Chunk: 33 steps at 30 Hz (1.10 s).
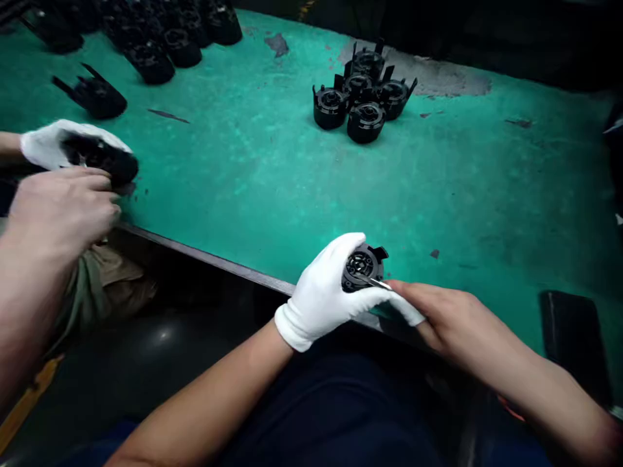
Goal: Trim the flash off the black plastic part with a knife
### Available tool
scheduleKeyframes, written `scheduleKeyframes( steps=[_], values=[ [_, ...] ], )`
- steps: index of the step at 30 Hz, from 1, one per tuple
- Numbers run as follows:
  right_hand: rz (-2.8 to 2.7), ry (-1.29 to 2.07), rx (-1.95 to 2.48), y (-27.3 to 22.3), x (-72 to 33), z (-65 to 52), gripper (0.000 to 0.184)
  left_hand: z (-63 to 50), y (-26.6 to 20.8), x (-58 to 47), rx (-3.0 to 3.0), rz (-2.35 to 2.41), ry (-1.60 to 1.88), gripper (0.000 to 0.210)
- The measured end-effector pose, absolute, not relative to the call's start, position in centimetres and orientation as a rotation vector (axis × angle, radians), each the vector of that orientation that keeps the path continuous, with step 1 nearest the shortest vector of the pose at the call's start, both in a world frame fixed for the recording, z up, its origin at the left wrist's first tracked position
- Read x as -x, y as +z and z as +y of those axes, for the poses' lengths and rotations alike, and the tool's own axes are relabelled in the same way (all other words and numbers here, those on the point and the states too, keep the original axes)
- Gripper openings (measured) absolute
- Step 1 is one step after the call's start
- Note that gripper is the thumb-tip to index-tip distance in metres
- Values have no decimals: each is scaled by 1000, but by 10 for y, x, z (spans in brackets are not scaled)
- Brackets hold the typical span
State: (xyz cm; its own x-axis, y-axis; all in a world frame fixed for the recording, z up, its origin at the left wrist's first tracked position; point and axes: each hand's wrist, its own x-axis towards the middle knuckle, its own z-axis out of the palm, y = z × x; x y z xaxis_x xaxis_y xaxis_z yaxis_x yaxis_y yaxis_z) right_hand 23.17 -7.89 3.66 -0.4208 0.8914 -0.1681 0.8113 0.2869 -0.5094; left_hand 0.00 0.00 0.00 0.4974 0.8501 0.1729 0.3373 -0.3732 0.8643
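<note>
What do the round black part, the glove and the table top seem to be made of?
Part: probably moulded plastic, matt black, with sharp ribs and tabs. Glove on the left hand: white knitted fabric, likely cotton, soft folds at the cuff. Table top: green mat, perhaps rubber, dull and worn, with grey patches.

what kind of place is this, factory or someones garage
Most likely a factory assembly bench. Identical black plastic parts sit in batches on a worn green table, the gloved left hand holds one part while the right hand works it with a thin metal tool, and a co-worker's gloved hand handles another alongside.
</note>
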Motion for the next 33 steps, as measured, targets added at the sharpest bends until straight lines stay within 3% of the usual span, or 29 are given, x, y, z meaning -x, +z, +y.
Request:
scheduleKeyframes(
  steps=[9, 15, 17, 21, 26, 33],
  values=[
    [-2258, 998, 1576, 56, -246, -74, 46, 30, 21, 19, -2035, 780, 542, 89],
    [-2031, 852, 1619, 48, -265, -89, 43, 33, 16, 51, -1892, 999, 843, 50],
    [-2052, 889, 1614, 43, -261, -88, 44, 22, 10, 52, -1837, 991, 829, 60],
    [-2152, 859, 1606, 37, -246, -78, 41, 2, 1, 42, -1957, 1024, 801, 110],
    [-2387, 657, 1557, 33, -233, -57, 43, -1, -2, 33, -2082, 1097, 840, 94],
    [-2568, 327, 1594, 36, -224, -41, 48, 0, -3, 32, -2131, 1111, 852, 86]
  ],
)
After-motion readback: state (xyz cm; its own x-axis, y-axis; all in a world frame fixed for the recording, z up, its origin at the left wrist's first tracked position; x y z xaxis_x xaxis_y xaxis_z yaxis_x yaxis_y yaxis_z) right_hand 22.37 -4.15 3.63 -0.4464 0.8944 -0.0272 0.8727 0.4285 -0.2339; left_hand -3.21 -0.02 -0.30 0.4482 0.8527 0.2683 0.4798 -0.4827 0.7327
